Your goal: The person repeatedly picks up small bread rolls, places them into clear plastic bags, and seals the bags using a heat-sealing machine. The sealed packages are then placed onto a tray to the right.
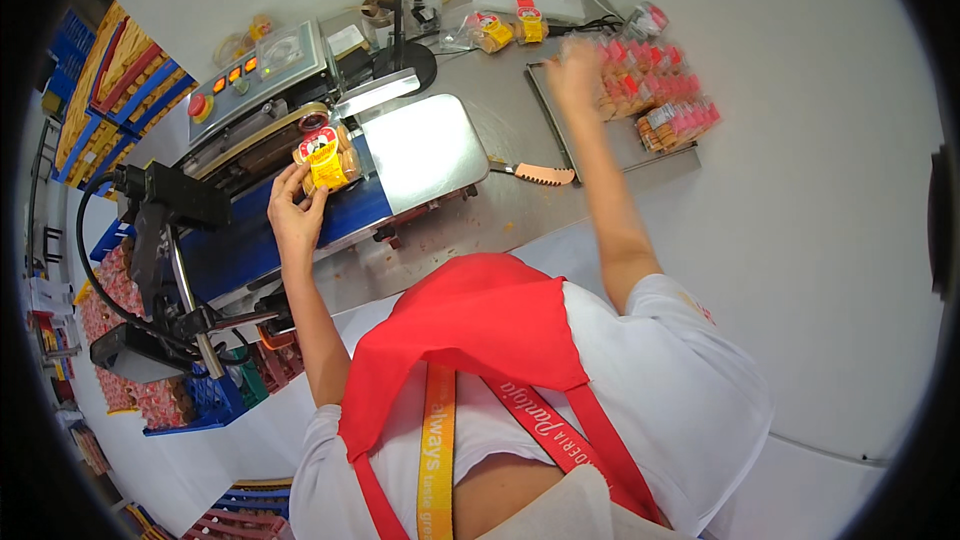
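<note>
Over blue belt [350, 214], yellow-labelled pack [325, 160] beyond left grip [296, 217], edge pinched, right grip [574, 80] blurred, hold unclear

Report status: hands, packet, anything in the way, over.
Left hand on yellow-labelled packet; grip unclear. Right hand blurred at tray, grip unclear. Packet on blue belt. Knife lies between belt and tray, blocking neither hand.

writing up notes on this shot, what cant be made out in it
All in the head view:
- Right hand: blur hides whether it grips a packet.
- Yellow-labelled packet: its underside is hidden against the blue belt; the left hand covers its near corner.
- Metal tray: pink-labelled packets hide much of its floor.
- Bottom crates: cut off by the lower edge.
</note>
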Demonstrator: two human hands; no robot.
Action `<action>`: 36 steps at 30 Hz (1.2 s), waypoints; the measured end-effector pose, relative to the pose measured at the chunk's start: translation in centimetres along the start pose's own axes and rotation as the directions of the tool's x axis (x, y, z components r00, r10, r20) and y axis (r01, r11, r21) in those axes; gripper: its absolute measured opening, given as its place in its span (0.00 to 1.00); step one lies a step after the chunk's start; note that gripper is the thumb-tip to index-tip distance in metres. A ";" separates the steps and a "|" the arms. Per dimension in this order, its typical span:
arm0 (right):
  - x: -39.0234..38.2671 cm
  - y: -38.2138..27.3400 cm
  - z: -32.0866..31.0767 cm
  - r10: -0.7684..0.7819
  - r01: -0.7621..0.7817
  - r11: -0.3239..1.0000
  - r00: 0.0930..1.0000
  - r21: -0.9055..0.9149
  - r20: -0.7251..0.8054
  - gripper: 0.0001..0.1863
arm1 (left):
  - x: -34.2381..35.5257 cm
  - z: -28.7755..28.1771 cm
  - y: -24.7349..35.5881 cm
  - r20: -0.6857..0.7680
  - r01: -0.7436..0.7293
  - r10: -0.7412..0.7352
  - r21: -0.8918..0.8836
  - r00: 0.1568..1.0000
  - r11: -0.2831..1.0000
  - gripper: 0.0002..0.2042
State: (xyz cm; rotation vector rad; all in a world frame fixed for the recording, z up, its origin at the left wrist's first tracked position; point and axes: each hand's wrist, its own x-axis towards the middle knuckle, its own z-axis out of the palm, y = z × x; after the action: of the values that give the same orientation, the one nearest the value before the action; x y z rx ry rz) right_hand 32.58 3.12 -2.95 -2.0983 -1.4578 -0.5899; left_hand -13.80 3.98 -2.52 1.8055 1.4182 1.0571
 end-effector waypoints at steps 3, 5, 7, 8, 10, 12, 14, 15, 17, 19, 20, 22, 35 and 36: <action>-2.6 9.0 -0.5 0.100 -0.002 0.882 0.978 -0.472 0.182 0.23 | -0.1 -0.8 -0.3 0.009 0.046 -0.046 -0.035 0.999 0.998 0.20; -4.7 15.4 2.8 -0.014 0.054 0.912 0.995 -0.407 0.100 0.17 | 0.4 -1.2 0.8 -0.048 -0.030 0.036 0.130 0.998 0.991 0.20; -4.6 18.7 4.1 -0.060 0.055 0.962 0.998 -0.266 -0.012 0.12 | 0.4 -0.5 3.9 -0.156 -0.158 0.264 0.487 0.952 0.859 0.21; -3.7 17.1 3.4 -0.093 0.099 0.975 0.995 -0.198 0.039 0.10 | 0.3 0.0 5.5 -0.176 -0.230 0.304 0.345 0.936 0.910 0.22; -0.2 9.2 -3.4 -0.166 0.176 0.983 0.976 -0.059 0.142 0.09 | -0.6 1.9 11.0 -0.049 -0.329 0.340 0.158 0.939 0.931 0.22; 1.6 3.6 -8.3 -0.081 0.043 0.985 0.970 0.166 0.230 0.10 | -1.0 5.6 14.7 0.142 -0.460 0.455 0.006 0.879 0.888 0.29; 3.1 -1.4 -11.4 -0.088 -0.011 0.936 0.961 0.352 0.264 0.11 | -1.4 9.8 17.4 0.135 -0.554 0.577 -0.171 0.806 0.814 0.32; 3.4 -3.4 -12.4 -0.115 -0.002 0.907 0.961 0.422 0.251 0.12 | -1.3 12.1 18.1 0.081 -0.593 0.601 -0.108 0.795 0.798 0.31; 4.0 -6.7 -14.4 -0.137 -0.054 0.819 0.949 0.572 0.285 0.14 | 0.2 14.2 18.3 0.043 -0.588 0.593 -0.090 0.804 0.804 0.29; 4.3 -9.1 -16.0 -0.151 -0.179 0.684 0.914 0.707 0.377 0.15 | 2.3 15.4 17.9 0.077 -0.504 0.523 -0.184 0.849 0.844 0.27; 4.2 -9.8 -16.4 -0.195 -0.195 0.522 0.920 0.830 0.339 0.15 | 3.5 15.3 17.1 0.042 -0.525 0.547 -0.226 0.836 0.820 0.24; 4.5 -9.2 -16.7 -0.380 0.041 0.577 0.897 0.816 0.224 0.18 | 4.8 13.8 14.9 0.357 -0.014 0.294 -0.614 0.887 0.789 0.19; -4.1 -15.5 -4.9 -0.190 -0.235 0.090 0.950 0.968 0.249 0.42 | 5.3 9.3 8.1 0.191 0.011 0.269 -0.833 0.944 0.553 0.22; -5.0 -15.2 -2.6 -0.179 -0.231 0.084 0.953 0.969 0.243 0.40 | 5.0 9.7 7.2 0.174 -0.022 0.264 -0.798 0.949 0.603 0.22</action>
State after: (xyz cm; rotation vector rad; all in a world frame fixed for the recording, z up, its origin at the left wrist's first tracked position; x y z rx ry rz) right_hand 16.48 2.24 -1.51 -0.9756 -1.2798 0.7524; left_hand -1.34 7.24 -0.19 1.3133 0.4654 1.1953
